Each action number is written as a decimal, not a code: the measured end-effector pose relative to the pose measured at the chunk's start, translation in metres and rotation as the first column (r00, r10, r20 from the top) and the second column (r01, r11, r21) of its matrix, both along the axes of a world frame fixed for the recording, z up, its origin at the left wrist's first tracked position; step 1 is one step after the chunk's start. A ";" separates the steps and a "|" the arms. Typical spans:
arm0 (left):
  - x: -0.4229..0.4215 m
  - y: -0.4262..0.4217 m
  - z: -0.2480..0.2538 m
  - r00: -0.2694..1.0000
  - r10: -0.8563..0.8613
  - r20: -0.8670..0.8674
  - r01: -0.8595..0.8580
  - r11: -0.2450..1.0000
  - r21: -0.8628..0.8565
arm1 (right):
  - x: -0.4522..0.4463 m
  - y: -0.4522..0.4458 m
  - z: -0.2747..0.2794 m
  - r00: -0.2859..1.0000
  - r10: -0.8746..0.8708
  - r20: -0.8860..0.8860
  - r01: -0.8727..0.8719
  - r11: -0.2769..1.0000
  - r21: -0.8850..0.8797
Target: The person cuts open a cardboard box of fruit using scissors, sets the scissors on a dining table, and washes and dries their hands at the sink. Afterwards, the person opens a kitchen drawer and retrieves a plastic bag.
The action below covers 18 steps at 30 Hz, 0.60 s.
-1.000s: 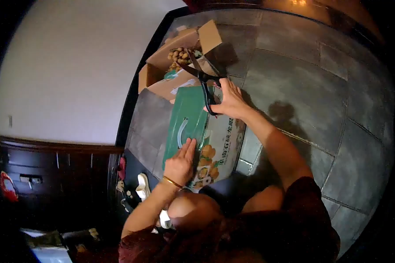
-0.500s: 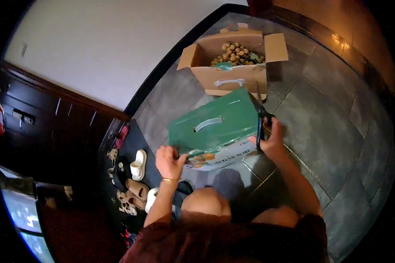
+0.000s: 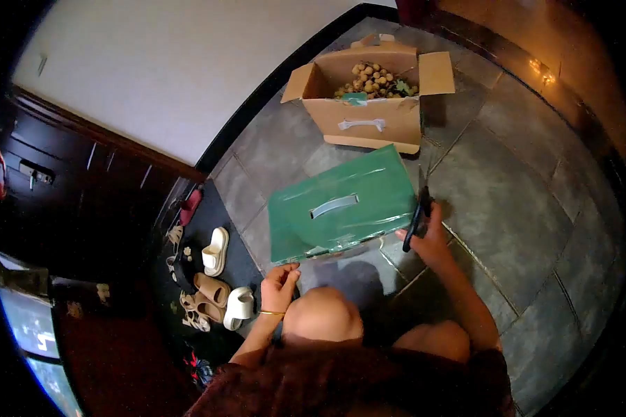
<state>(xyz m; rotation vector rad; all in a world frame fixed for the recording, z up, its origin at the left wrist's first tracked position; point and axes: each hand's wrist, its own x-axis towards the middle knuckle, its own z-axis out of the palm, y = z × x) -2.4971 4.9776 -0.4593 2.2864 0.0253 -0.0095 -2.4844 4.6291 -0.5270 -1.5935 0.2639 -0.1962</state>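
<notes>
A closed green carton [image 3: 358, 221] with a pale plastic handle [image 3: 334, 206] on top rests on the tiled floor in front of me. Clear tape glints along its near edge. My left hand [image 3: 278, 290] is just below its near left corner, fingers curled together; I cannot make out what, if anything, is between them. In my right hand [image 3: 432, 240] is a pair of scissors [image 3: 417, 219] with black handles, beside the carton's right side. Its blades point away from me. Behind stands an open brown carton [image 3: 375, 115] containing round tan fruit like longans [image 3: 375, 80].
Several slippers and sandals lie on a dark mat to the left, including a cream slipper [image 3: 215, 251] and a white one [image 3: 239, 308]. A dark door [image 3: 76, 181] and a pale wall [image 3: 160, 76] bound the left side. My knees [image 3: 323, 316] are close to the green carton.
The green carton has tipped away from me to sit flatter, hiding its printed front. My left hand has dropped off its upper edge toward me. The scissors stay in my right hand.
</notes>
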 end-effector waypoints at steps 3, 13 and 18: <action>0.007 -0.012 -0.001 0.996 0.032 0.081 -0.014 0.978 -0.210 | -0.004 0.000 -0.014 0.999 -0.048 0.003 0.048 0.996 -0.070; 0.046 0.007 0.014 0.875 -0.217 -0.432 -0.079 0.818 -0.570 | -0.072 -0.041 0.087 0.942 0.297 -0.158 -0.316 0.618 -0.720; 0.051 -0.005 0.023 0.786 -0.272 -0.555 -0.124 0.810 -0.573 | -0.090 -0.039 0.096 0.910 0.390 -0.141 -0.339 0.505 -0.794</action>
